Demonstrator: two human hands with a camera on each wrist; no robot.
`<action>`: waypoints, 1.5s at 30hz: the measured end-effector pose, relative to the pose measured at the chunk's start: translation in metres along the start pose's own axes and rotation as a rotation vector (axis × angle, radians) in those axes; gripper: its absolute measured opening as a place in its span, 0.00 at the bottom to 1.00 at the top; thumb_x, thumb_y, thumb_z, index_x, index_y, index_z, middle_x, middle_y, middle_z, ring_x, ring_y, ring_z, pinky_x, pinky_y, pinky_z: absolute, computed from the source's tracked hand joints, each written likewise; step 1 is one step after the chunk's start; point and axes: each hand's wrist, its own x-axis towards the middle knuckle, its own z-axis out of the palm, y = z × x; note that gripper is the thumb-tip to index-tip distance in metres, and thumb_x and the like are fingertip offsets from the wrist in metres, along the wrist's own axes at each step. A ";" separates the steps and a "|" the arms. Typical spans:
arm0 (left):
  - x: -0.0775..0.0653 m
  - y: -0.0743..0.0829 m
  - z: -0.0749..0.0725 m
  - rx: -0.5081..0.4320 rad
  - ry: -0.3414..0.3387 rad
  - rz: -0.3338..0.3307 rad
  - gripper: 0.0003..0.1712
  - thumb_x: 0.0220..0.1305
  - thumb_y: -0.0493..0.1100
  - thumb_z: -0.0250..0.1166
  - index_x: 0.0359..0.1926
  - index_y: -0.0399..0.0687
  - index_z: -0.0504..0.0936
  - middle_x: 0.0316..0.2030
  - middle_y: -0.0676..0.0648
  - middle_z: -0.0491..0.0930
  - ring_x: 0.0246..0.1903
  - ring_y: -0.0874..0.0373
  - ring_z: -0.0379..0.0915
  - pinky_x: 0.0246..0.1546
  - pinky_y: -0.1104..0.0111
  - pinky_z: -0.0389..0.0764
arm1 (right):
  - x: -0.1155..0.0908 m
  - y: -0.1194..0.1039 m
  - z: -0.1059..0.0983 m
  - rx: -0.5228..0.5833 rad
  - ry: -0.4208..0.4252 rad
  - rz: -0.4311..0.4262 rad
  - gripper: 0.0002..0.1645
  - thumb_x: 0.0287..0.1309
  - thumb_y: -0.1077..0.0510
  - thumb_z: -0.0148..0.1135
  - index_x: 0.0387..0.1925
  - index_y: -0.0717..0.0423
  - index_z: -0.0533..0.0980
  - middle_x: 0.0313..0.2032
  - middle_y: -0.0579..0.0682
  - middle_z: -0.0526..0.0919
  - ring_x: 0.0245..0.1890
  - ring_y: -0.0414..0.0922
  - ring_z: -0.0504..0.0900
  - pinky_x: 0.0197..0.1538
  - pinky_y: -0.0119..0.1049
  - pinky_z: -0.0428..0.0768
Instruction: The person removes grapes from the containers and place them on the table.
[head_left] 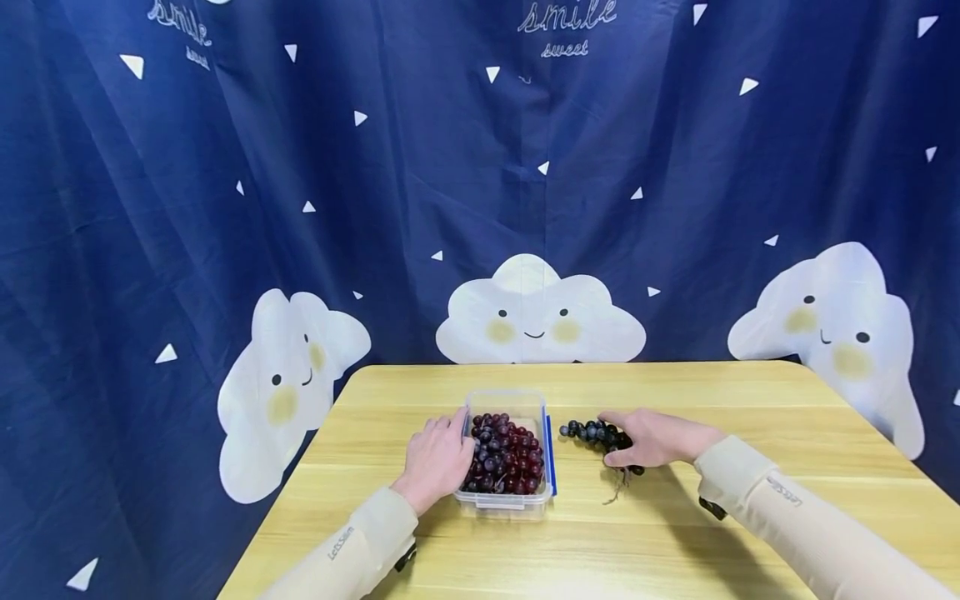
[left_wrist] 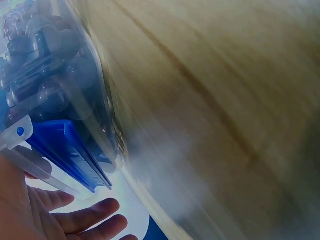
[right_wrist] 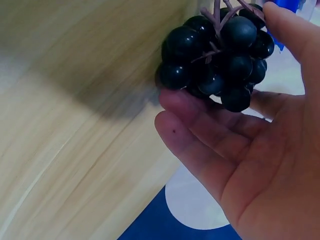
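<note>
A clear plastic container holds dark purple grapes on its left and red grapes on its right. My left hand rests against the container's left side, its fingers loosely extended beside a blue clip flap in the left wrist view. To the right of the container, a bunch of black grapes lies on the table with its stem toward me. My right hand grips this bunch, fingers curled along one side and thumb at the other; the right wrist view shows the black grapes between them.
Another blue clip flap hangs down along the container's right side. Everything stands on a light wooden table. Behind its far edge hangs a dark blue curtain with white clouds and triangles.
</note>
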 end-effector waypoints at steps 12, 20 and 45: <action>-0.001 0.002 -0.002 0.000 0.000 -0.016 0.29 0.63 0.53 0.48 0.65 0.54 0.65 0.45 0.45 0.79 0.44 0.48 0.73 0.32 0.55 0.72 | 0.005 -0.005 0.008 -0.073 -0.005 0.078 0.51 0.55 0.34 0.55 0.66 0.67 0.57 0.41 0.57 0.82 0.48 0.49 0.79 0.57 0.48 0.70; -0.002 0.001 -0.001 0.005 -0.002 -0.017 0.29 0.64 0.54 0.48 0.65 0.54 0.65 0.46 0.45 0.78 0.45 0.49 0.72 0.34 0.54 0.73 | 0.006 -0.016 0.011 -0.102 0.023 0.116 0.56 0.53 0.28 0.49 0.66 0.69 0.56 0.24 0.53 0.80 0.31 0.45 0.82 0.55 0.47 0.72; 0.000 0.001 0.000 0.000 -0.031 -0.029 0.30 0.64 0.55 0.46 0.67 0.56 0.61 0.47 0.46 0.78 0.46 0.49 0.72 0.37 0.54 0.73 | 0.044 -0.022 -0.003 -0.143 0.041 0.012 0.36 0.61 0.41 0.52 0.63 0.58 0.64 0.50 0.58 0.78 0.50 0.53 0.78 0.56 0.48 0.71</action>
